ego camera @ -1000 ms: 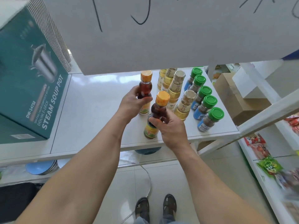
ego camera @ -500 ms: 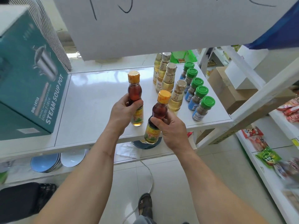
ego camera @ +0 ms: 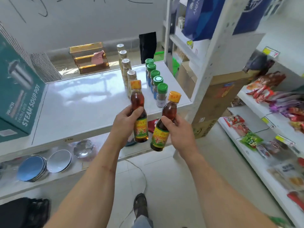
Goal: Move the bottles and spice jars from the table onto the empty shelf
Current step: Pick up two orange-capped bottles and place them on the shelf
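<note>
I have two orange-capped brown oil bottles lifted, one in my left hand [ego camera: 125,120], one in my right hand [ego camera: 178,129], fingers wrapped round each. At twelve o'clock, the surface [ego camera: 79,102] carries five green-capped spice jars [ego camera: 162,94] and four pale bottles [ego camera: 131,79].

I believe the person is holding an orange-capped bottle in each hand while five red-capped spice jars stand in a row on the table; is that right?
Not quite: the head view shows the five spice jars have green caps, not red. The rest holds: the left hand and the right hand each hold an orange-capped bottle, left bottle and right bottle, above the table.
</note>
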